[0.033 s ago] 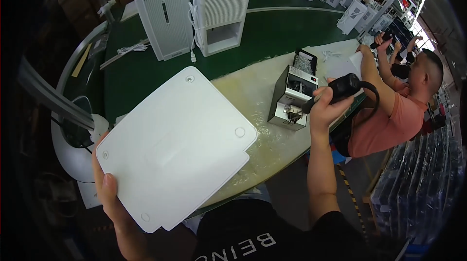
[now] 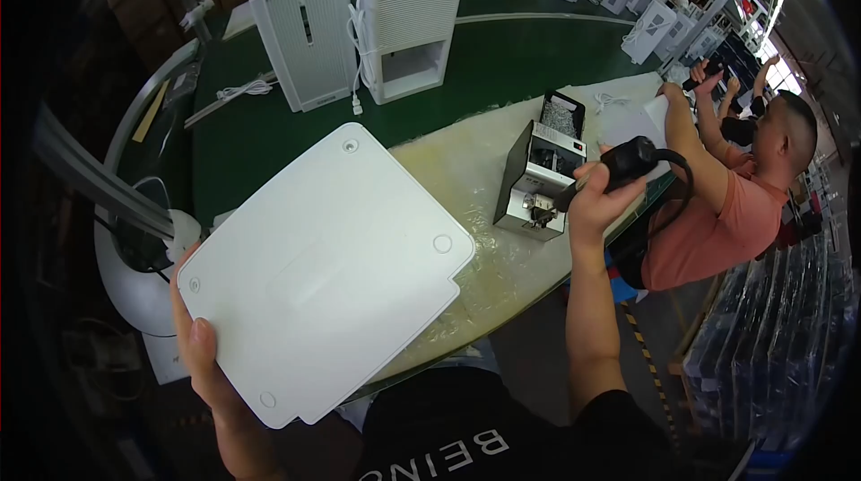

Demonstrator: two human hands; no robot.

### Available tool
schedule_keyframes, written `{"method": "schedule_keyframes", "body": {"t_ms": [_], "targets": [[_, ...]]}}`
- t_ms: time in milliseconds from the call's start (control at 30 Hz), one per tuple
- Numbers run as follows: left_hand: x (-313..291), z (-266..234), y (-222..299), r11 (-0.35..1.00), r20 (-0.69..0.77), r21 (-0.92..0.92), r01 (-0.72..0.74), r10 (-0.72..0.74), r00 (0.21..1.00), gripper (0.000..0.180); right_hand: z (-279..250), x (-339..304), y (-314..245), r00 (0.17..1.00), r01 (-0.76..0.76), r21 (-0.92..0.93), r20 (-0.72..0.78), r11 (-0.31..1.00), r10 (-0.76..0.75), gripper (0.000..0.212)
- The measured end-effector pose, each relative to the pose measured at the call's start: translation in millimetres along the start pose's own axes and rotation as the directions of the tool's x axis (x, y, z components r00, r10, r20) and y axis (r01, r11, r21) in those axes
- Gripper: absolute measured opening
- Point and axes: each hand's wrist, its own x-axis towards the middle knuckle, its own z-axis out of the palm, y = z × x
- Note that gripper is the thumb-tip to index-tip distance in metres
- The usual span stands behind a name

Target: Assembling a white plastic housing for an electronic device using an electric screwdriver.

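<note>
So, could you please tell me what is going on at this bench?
A person is holding a white panel by its edge with the left hand and gripping a black corded tool in the right hand. The tool's tip is at the front of a small box-shaped machine; I cannot tell whether they touch. Two white appliances stand upright on the green surface beyond, and a co-worker is to the right.

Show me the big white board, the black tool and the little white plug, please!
White board [image 2: 327, 275]: head view, middle of its flat face.
Black tool [image 2: 630, 161]: head view, on its thick body.
White plug [image 2: 357, 106]: head view, on its body.
</note>
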Motion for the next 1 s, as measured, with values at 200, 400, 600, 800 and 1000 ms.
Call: {"method": "schedule_keyframes", "body": {"t_ms": [200,400,600,800,1000], "targets": [[-0.8,-9.2,-12.8,0.991,-0.004,-0.116,-0.07,0.07,0.998,0.078,16.0,-14.6,-28.4,0.967,-0.179,0.037,0.19,0.983,0.168,0.043],[-2.6,-12.8,-13.9,0.967,0.154,-0.25,-0.054,0.095,0.984,0.055,42.5,92.0,-172.1,0.966,-0.253,0.242,0.118,0.937,0.231,0.064],[-3.1,-19.3,-25.6,0.923,0.177,-0.385,-0.009,0.084,0.981,0.048,141.4,121.6,-298.7,0.895,-0.182,0.765,0.39,0.618,-0.218,0.053],[-3.4,-20.3,-25.8,0.929,0.189,-0.369,-0.017,0.093,0.977,0.049,210.6,73.0,-353.0,0.879,-0.186,0.653,0.444,0.734,-0.173,0.05],[0.8,-21.9,-27.0,0.938,0.205,-0.346,-0.01,0.086,0.975,0.046,231.2,47.8,-376.6,0.878,-0.227,0.68,0.452,0.697,-0.155,0.044]]}}
